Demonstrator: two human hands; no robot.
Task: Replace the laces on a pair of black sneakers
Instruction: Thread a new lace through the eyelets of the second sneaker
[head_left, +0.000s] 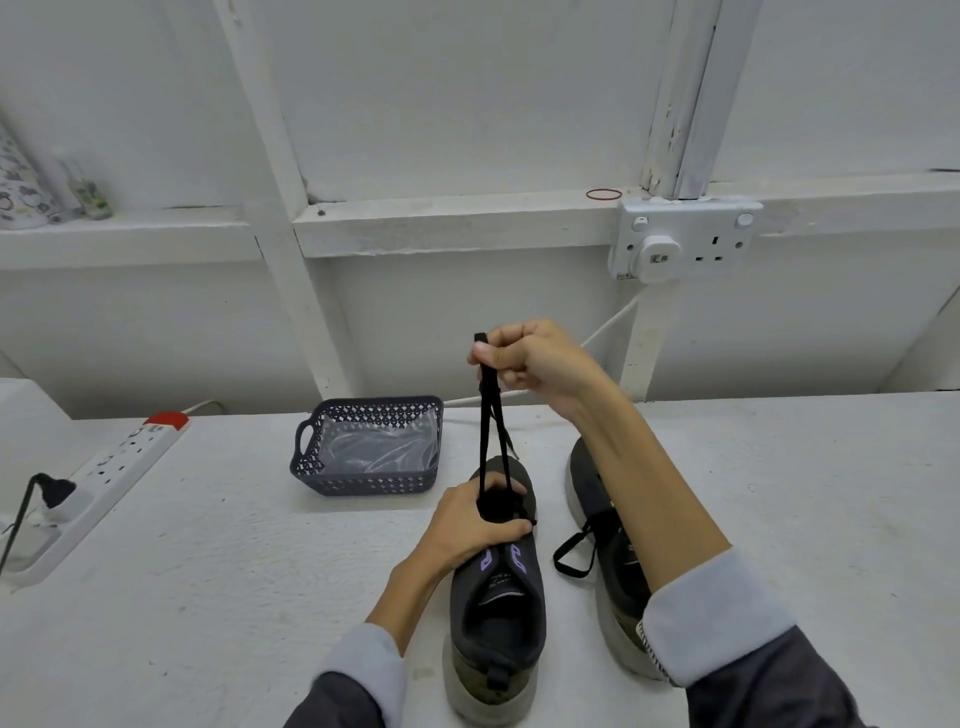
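Right hand (524, 364) raised above the table, fingers curled in a fist, thumb and forefinger pinched on the upper end of a flat black shoelace (488, 421). Lace hangs taut in two strands, straight down to the near sneaker's forefoot.

Left hand (470, 525) lies low on the black fabric sneaker with purple eyelet loops (496, 597), fingers wrapped over the lacing area and clamped on the upper where the strands enter. This sneaker stands upright on its pale sole, toe pointing away, heel close to the near edge of the view.

Landmark: that near sneaker. Just to its right, apart by a narrow strip of table, stands the second black sneaker (610, 566), partly hidden under the right forearm; a loose black lace loop (571, 553) spills from it into the strip between the pair.

Beyond and left of the near sneaker: dark plastic lattice basket (363, 486) with a clear plastic bag inside, near but not touching. Far to the left, a white power strip with red switch (111, 470) runs along the edge of the white textured table (234, 571).

Open table lies left of the near sneaker, up to the strip. Behind the table, a white wall with a double socket (685, 241) up to the right.
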